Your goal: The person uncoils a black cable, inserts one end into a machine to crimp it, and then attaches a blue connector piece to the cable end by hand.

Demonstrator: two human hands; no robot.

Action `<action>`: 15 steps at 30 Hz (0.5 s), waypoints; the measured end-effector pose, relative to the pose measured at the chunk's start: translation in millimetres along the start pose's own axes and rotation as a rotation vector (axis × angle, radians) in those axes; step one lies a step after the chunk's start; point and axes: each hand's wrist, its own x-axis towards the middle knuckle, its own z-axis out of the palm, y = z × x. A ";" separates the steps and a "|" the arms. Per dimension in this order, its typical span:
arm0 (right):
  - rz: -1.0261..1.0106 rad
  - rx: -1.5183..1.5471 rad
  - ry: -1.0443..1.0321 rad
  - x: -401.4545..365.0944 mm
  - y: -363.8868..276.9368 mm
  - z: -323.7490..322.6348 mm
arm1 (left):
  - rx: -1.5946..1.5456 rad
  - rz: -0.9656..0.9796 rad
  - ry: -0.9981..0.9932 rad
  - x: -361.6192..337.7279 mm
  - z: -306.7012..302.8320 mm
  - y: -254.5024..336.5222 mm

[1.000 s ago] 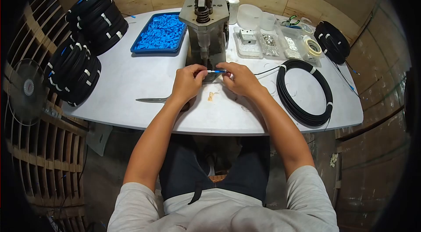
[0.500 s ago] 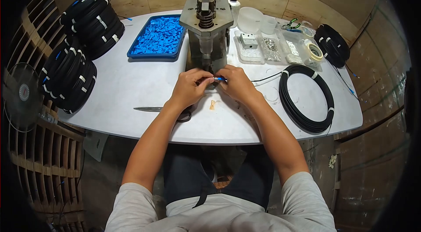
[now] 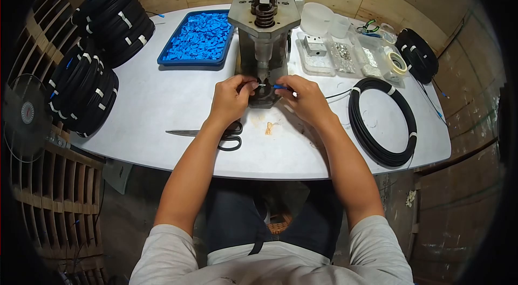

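A metal press (image 3: 264, 21) stands on the white table, and both my hands are in front of its lower part. My left hand (image 3: 233, 96) pinches a small pale metallic piece (image 3: 261, 85) at the base of the press. In my right hand (image 3: 299, 95) is a blue connector (image 3: 280, 87), its tip pointing left toward the piece, with a gap between them. A black cable runs from behind my right hand to a coil (image 3: 381, 123) on the right. Black-handled scissors (image 3: 230, 136) lie partly under my left forearm.
A blue tray (image 3: 197, 64) of small blue parts stands left of the press. Stacked black coils (image 3: 83, 91) fill the left side. On the right are clear boxes of small parts (image 3: 343, 58), tape rolls (image 3: 396, 62) and another coil (image 3: 417, 56).
My hands have moved apart, and a gap now shows between the metallic piece and the blue connector. The whole view has shifted slightly, with the press further right in it.
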 end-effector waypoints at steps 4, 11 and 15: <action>-0.027 -0.063 -0.001 -0.7 4.8 4.4 | -0.059 -0.070 0.001 2.4 2.7 -5.5; -0.075 -0.017 0.044 0.5 12.1 11.9 | -0.081 -0.144 -0.026 4.7 0.2 -8.4; -0.035 -0.010 0.005 -1.3 9.8 8.2 | -0.113 -0.202 -0.082 5.7 -3.0 -4.8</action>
